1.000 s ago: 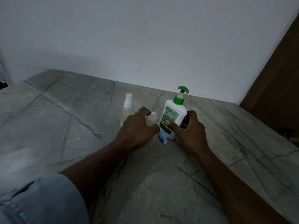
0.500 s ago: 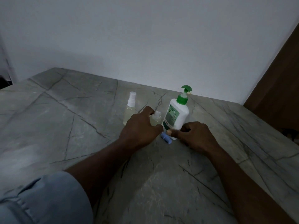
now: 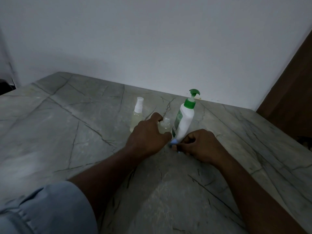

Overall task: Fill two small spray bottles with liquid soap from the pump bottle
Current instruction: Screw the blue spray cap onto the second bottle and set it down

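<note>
We see the left hand (image 3: pixel 148 135) curled round a small uncapped spray bottle (image 3: pixel 164 126), thumb and fingers wrapped about its lower body so that only the shoulder and the bare open neck show; pale liquid fills much of it. At about 10 o'clock from that bottle, a little apart from it, the second small spray bottle (image 3: pixel 137 118) stands upright on the marble table (image 3: pixel 67 124) with its white spray head on and pale liquid inside. Immediately at 3 o'clock of the held bottle stands the white pump bottle (image 3: pixel 184 122), its green pump at the top, its body leaning in our view toward 1 o'clock. At 5 o'clock from its base the right hand (image 3: pixel 200 146) lies low on the table, fingers curled in, thumb and forefinger pinching a small blue spray cap (image 3: pixel 173 142) that peeps out between the two hands; we cannot tell whether the knuckles touch the pump bottle. A light blue sleeve (image 3: pixel 42 208) fills the corner at 7 o'clock, and a brown panel (image 3: pixel 290 92) rises at 3 o'clock against the white wall (image 3: pixel 152 39).
</note>
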Demonstrator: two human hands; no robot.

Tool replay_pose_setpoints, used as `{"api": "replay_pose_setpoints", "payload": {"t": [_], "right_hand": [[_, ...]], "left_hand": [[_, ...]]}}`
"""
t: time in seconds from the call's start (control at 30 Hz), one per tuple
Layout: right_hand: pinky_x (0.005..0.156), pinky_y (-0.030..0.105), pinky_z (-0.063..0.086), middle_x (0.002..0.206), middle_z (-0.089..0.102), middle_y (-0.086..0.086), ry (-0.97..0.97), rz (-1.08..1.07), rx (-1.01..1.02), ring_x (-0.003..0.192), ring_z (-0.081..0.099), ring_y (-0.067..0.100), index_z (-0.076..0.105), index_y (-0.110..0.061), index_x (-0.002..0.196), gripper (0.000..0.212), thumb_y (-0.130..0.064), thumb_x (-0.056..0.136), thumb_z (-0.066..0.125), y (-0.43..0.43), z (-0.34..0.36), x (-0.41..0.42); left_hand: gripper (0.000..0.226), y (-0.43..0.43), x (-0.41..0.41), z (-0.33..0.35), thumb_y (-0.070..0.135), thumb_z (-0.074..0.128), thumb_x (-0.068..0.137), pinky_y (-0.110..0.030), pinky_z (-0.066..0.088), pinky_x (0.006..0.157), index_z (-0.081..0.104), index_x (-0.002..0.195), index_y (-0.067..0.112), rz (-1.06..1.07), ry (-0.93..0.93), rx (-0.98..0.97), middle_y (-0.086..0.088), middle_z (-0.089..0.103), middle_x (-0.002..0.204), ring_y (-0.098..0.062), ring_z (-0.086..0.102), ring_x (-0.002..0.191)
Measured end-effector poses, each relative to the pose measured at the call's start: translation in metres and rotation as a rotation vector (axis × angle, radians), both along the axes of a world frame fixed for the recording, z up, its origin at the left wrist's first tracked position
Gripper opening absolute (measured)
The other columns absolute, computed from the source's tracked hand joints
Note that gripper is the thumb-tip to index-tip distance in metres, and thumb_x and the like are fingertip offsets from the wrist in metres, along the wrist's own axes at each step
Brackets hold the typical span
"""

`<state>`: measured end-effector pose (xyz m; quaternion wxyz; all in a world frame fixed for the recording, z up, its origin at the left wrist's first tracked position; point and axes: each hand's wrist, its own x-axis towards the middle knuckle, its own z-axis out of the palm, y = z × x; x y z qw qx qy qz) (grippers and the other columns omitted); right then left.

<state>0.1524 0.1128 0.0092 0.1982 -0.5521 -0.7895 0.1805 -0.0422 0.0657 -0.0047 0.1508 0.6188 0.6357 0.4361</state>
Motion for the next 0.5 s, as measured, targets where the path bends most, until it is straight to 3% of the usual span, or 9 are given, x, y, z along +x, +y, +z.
{"api": "replay_pose_setpoints", "payload": {"t": [0.13, 0.23, 0.4, 0.5], "right_hand": [[0.059, 0.014, 0.043, 0.079, 0.073, -0.012, -0.011, 0.029, 0.001, 0.069, 0.066, 0.002, 0.079, -0.025, 0.081, 0.033, -0.057, 0.075, 0.082, 0.000, 0.000, -0.001], [0.058, 0.007, 0.043, 0.079, 0.071, -0.018, -0.035, 0.072, 0.033, 0.071, 0.066, -0.002, 0.079, -0.027, 0.083, 0.024, -0.051, 0.079, 0.082, 0.001, 0.001, 0.002], [0.055, 0.012, 0.049, 0.073, 0.075, -0.008, 0.210, 0.148, 0.159, 0.052, 0.065, 0.003, 0.076, -0.020, 0.081, 0.013, -0.031, 0.084, 0.082, -0.004, 0.010, 0.011], [0.053, 0.016, 0.052, 0.078, 0.076, -0.005, 0.338, 0.178, 0.164, 0.052, 0.069, 0.012, 0.075, -0.015, 0.088, 0.013, -0.022, 0.084, 0.084, -0.008, 0.013, 0.010]], "left_hand": [[0.042, 0.000, 0.000, 0.000, 0.043, 0.074, 0.078, -0.039, 0.059, 0.069, 0.050, 0.112, 0.035, 0.010, 0.008, -0.003, 0.007, 0.065, 0.084, -0.012, 0.065, 0.071], [0.041, 0.000, 0.000, 0.000, 0.045, 0.073, 0.078, -0.040, 0.059, 0.069, 0.050, 0.111, 0.035, 0.016, 0.015, -0.012, 0.007, 0.065, 0.084, -0.014, 0.065, 0.071], [0.042, -0.002, 0.001, 0.002, 0.043, 0.073, 0.083, -0.035, 0.058, 0.071, 0.050, 0.116, 0.031, 0.001, 0.028, 0.004, 0.008, 0.064, 0.091, -0.010, 0.063, 0.075], [0.042, -0.002, 0.001, 0.002, 0.042, 0.073, 0.084, -0.033, 0.057, 0.071, 0.050, 0.117, 0.030, 0.000, 0.032, 0.008, 0.006, 0.066, 0.095, -0.009, 0.063, 0.077]]}}
